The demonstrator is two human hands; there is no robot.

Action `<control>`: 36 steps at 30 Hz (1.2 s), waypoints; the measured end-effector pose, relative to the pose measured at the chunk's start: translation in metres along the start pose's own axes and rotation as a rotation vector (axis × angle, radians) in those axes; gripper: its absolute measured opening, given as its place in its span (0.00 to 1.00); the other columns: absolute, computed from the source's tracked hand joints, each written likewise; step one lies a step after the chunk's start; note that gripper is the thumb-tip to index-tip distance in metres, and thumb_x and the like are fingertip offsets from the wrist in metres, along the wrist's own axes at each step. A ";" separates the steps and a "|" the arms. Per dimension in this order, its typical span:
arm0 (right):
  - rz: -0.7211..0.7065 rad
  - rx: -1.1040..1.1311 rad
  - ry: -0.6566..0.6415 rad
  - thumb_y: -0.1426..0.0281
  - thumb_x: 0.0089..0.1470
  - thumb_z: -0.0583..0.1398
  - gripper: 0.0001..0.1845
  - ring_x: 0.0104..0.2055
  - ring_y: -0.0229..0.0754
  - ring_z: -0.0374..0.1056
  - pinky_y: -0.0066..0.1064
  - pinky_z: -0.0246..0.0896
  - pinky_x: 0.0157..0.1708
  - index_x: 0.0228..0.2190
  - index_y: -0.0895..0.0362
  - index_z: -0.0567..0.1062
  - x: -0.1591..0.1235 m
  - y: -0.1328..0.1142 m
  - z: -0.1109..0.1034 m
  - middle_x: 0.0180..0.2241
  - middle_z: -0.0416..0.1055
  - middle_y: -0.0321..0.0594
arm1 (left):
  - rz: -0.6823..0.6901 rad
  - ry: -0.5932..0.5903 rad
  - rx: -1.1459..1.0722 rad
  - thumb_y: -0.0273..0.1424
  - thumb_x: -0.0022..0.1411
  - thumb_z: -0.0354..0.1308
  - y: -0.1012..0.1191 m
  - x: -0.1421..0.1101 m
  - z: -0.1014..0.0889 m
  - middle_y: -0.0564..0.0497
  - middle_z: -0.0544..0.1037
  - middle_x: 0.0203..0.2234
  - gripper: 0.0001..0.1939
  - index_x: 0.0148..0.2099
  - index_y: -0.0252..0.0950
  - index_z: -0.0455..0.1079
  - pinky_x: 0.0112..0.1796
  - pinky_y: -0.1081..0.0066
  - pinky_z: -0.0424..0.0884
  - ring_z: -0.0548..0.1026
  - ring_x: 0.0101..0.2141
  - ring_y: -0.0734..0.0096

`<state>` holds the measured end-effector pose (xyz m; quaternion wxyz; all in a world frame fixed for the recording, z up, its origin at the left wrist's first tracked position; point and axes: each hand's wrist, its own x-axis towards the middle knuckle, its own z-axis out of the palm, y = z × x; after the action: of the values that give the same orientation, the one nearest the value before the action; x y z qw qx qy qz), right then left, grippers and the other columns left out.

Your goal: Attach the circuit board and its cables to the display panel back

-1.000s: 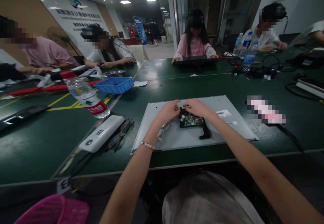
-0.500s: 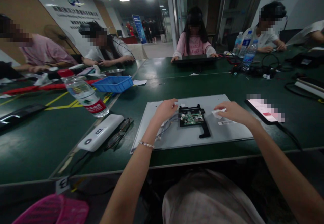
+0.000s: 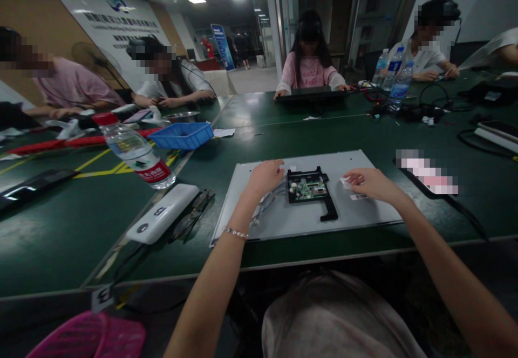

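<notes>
A flat grey panel, like the back of a display (image 3: 301, 224), lies before me on the table. Near its middle sits a black plastic bracket (image 3: 329, 207) with a green circuit board (image 3: 309, 190) in it. Thin grey cables (image 3: 265, 204) run out to the board's left, partly under my left hand (image 3: 266, 177). That hand rests over the panel's left side with fingers curled; whatever they hold is hidden. My right hand (image 3: 366, 181), over the panel's right side, pinches a small white slip (image 3: 345, 182). A barcode label (image 3: 358, 197) shows just below that hand.
Left of the panel are glasses (image 3: 194, 215), a white power bank (image 3: 162, 215), a water bottle (image 3: 140, 156) and a blue tray (image 3: 182, 136). A phone (image 3: 429, 177) with a cable lies to the right. Several people sit around the table. A pink basket (image 3: 91, 336) is below the edge.
My right hand has turned a little, its fingers drawn closer together around the white slip. The left hand stays nearly in place.
</notes>
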<state>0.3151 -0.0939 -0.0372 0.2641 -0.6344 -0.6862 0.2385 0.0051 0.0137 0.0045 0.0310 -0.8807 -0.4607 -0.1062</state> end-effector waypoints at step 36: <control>-0.016 0.388 -0.179 0.70 0.50 0.59 0.14 0.37 0.41 0.72 0.32 0.67 0.38 0.39 0.58 0.78 0.011 -0.026 0.011 0.36 0.77 0.41 | 0.421 -0.004 -0.272 0.26 0.66 0.48 0.029 -0.001 -0.007 0.45 0.73 0.48 0.16 0.54 0.35 0.67 0.52 0.62 0.65 0.69 0.49 0.64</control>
<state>0.2874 -0.0850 -0.0277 0.3211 -0.5424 -0.6533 0.4193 0.0275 -0.0051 0.0119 -0.0672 -0.9535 -0.2488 -0.1565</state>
